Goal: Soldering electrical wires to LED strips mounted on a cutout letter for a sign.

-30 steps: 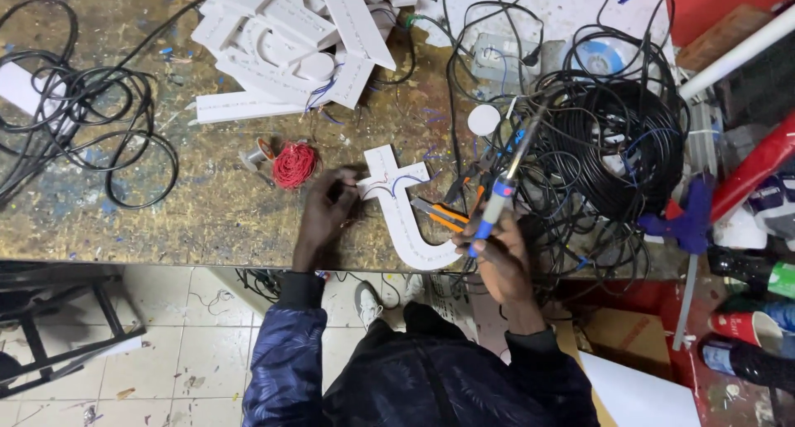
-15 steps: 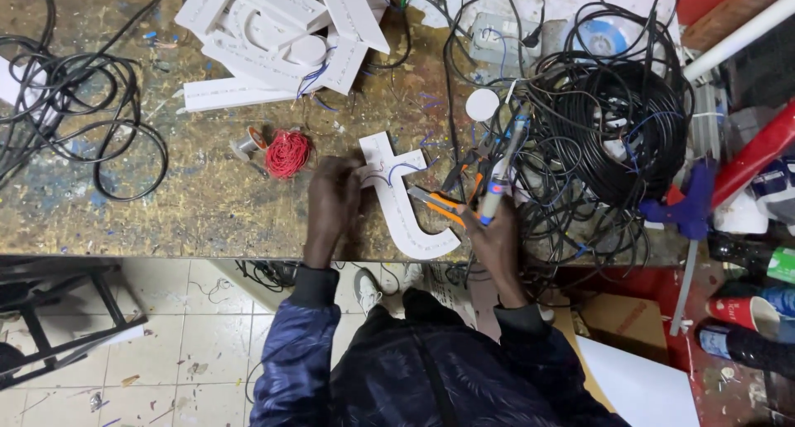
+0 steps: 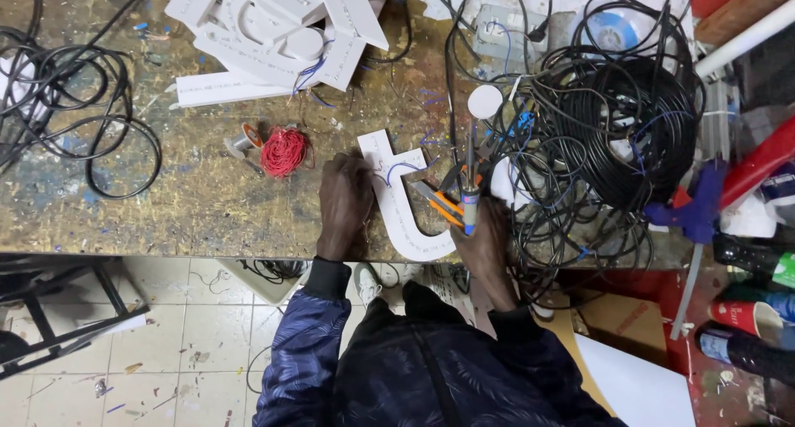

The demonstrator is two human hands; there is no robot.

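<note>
- One white letter piece (image 3: pixel 397 197), hook-shaped with a crossbar, lies flat near the near edge of the workbench (image 3: pixel 166 203).
- My left hand (image 3: pixel 346 202) rests palm-down on its left side, fingers curled and pressing the crossbar.
- My right hand (image 3: pixel 482 238) is closed around one pen-like tool (image 3: pixel 470 191) with a blue and orange grip, held upright just right of the letter.
- One pair of orange-handled cutters (image 3: pixel 441 203) lies between the letter and the tool.
- One red wire bundle (image 3: pixel 285 151) sits left of my left hand.
- One big black cable coil (image 3: pixel 629 129) crowds the right; a second cable loop (image 3: pixel 74 104) lies far left.
- A pile of white pieces (image 3: pixel 273 29) occupies the far side.
</note>
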